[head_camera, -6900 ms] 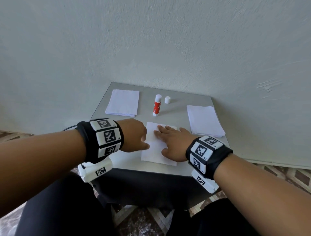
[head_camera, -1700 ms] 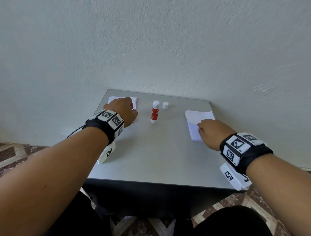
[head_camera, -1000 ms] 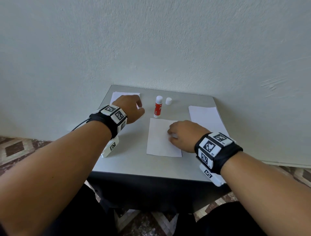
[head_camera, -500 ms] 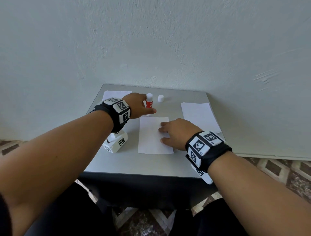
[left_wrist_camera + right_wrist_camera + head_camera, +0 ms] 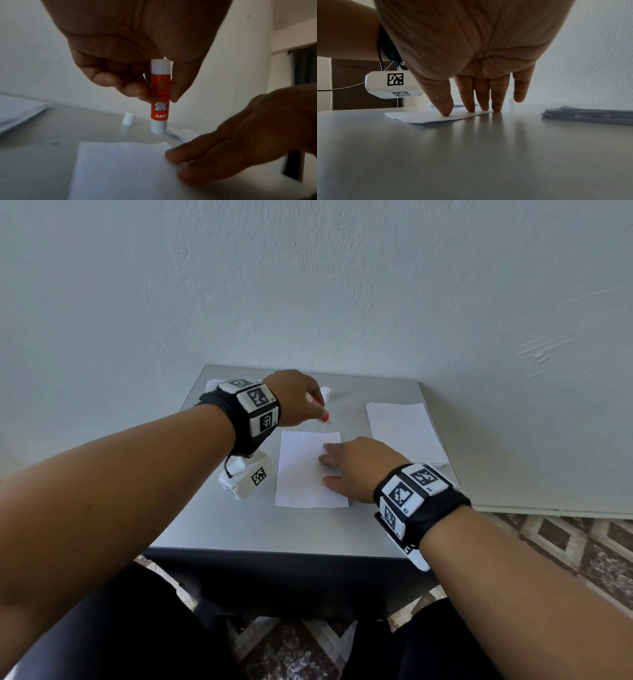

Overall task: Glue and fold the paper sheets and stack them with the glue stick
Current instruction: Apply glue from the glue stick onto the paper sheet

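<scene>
Left hand (image 5: pixel 137 56) now pinches the glue stick (image 5: pixel 160 94), lifted and upside down; right hand (image 5: pixel 356 469), fingers straight, presses the sheet (image 5: pixel 301 470).

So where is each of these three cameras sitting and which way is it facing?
Head: worn high, faces down at the table; both forearms, left hand, right hand show.
Left wrist: under the left hand, looks along the fingers pinching the glue stick.
Right wrist: low over the tabletop, looks along the fingers pressing the sheet.
All share that sheet; the cap too.
</scene>
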